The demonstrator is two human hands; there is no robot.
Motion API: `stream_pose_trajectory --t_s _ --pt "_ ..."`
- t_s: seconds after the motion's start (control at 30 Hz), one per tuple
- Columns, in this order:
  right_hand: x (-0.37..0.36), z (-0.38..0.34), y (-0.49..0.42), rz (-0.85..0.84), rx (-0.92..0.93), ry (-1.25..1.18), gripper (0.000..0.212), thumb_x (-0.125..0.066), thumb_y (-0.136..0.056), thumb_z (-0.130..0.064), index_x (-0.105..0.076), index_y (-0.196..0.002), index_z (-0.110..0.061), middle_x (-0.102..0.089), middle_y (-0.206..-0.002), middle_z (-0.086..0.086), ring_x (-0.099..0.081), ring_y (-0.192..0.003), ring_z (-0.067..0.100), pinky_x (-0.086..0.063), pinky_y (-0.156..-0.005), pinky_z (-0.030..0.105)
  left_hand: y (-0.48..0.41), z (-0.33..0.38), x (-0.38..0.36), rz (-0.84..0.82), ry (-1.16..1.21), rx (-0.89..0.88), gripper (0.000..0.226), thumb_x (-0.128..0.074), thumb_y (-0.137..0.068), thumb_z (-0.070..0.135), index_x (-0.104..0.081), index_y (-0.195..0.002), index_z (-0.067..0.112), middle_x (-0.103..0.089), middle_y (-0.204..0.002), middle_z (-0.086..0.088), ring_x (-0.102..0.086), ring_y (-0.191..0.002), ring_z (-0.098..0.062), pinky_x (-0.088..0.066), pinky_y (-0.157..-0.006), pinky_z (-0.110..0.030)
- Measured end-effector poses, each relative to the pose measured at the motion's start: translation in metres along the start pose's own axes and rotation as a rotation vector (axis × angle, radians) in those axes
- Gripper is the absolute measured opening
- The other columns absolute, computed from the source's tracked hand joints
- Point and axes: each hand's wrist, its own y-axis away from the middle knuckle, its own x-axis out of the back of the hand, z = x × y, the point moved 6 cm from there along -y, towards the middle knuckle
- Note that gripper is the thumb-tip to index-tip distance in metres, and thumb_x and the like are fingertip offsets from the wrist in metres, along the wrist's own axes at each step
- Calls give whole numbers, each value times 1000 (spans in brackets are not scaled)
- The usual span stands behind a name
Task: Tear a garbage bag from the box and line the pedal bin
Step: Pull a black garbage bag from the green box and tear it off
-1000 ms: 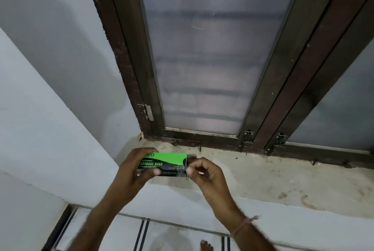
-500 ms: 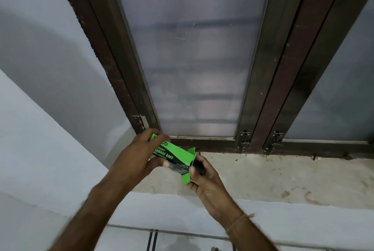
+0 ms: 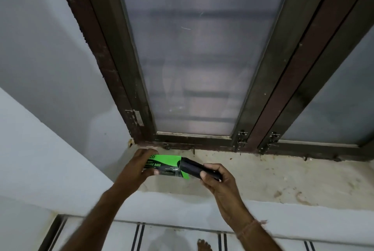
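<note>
Here, over the sill point(image 3: 263, 180), my left hand point(image 3: 139, 167) clamps the green box point(image 3: 165, 164) while my right hand point(image 3: 217, 179) pinches the black roll point(image 3: 191, 167), half out of the open end. I'd pull straight, box steady, so the flap doesn't snag. The bin isn't in view.
</note>
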Motion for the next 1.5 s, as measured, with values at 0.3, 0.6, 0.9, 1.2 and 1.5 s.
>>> stream_pose_trajectory --t_s 0.3,0.6,0.9,1.2,1.5 --pt "5 -10 0 66 22 101 20 -78 -85 -3 -72 -104 -1 -74 -102 8 -69 -102 25 -61 -90 36 0 -11 -20 192 -405 78 84 -93 -66 33 -60 -142 19 -51 -150 -18 -48 -137 -41 -48 -104 -55" --pt "-59 -14 14 -30 -57 142 22 -75 -91 -14 -69 -107 0 -78 -103 10 -76 -93 17 -61 -80 31 45 79 -66 381 987 342 43 -56 -96 62 -68 -117 27 -76 -110 4 -70 -106 -16 -58 -94 -42" --pt "-80 -14 23 -49 -20 290 37 -65 -100 -29 -61 -90 6 -68 -80 13 -61 -79 24 -55 -71 33 60 74 -62 151 1295 373 47 -47 -102 53 -69 -128 22 -75 -121 -10 -71 -114 -25 -60 -92 -39" --pt "-62 -19 13 167 -217 78 21 -47 -110 -20 -63 -101 -10 -69 -97 15 -66 -82 25 -55 -70 34 74 72 -69 142 1502 462 44 -57 -101 41 -63 -134 12 -75 -124 -11 -72 -115 -29 -55 -100 -42" --pt "-63 -18 25 -119 120 847 28 -74 -93 -42 -64 -76 -22 -66 -71 -5 -61 -70 15 -52 -67 39 81 72 -65 165 1395 408 48 -62 -94 49 -68 -125 14 -76 -118 -14 -74 -109 -33 -59 -95 -48"
